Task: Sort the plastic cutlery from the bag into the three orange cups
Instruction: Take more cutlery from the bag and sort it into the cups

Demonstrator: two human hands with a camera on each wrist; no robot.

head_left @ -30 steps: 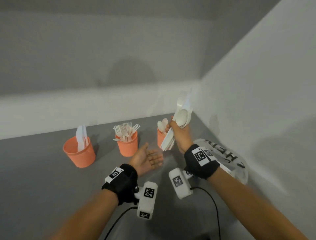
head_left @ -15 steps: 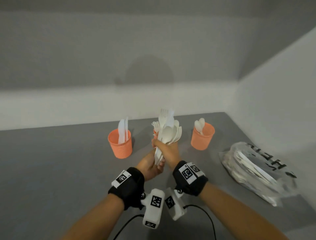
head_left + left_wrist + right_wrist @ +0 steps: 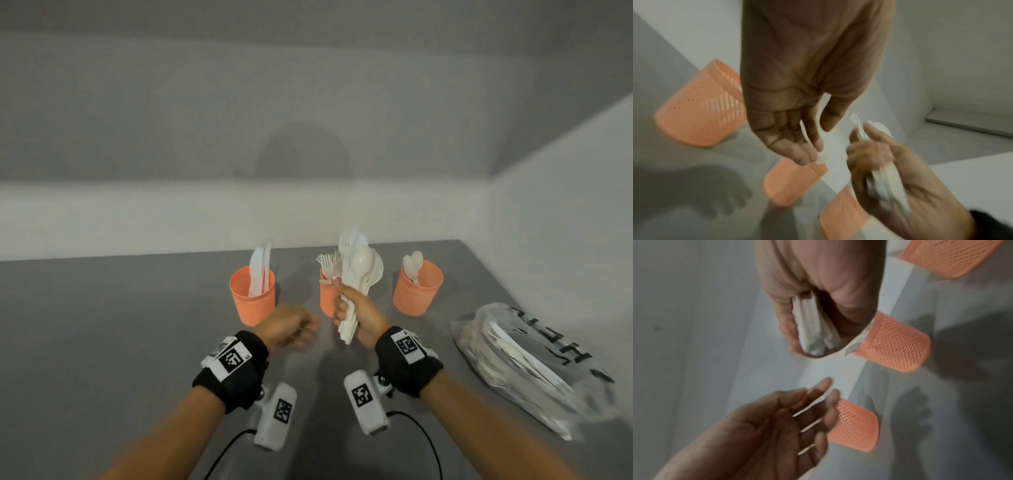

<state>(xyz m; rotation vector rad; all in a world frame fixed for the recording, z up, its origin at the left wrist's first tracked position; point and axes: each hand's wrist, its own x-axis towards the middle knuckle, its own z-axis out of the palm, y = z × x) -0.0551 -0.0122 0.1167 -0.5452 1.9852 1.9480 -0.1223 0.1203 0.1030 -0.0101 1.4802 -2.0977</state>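
Head view: the right hand (image 3: 359, 317) is clamping a mixed bundle of cutlery (image 3: 358, 274) by the handles, heads up, in front of the middle cup (image 3: 327, 299), probably so single pieces can be picked off the top. The left hand (image 3: 287, 327) is hovering just beside it with fingers loosely curled and holding nothing. In the left wrist view those fingers (image 3: 797, 146) are slightly apart, palm empty. The knife cup (image 3: 253, 296) and spoon cup (image 3: 418, 287) are flanking the middle one; forks are showing in the middle cup. The bag (image 3: 524, 363) is lying to the right, well apart, more cutlery inside. Compared with half a second ago, the left hand is drawing back from under the bundle; the bundle is staying upright.
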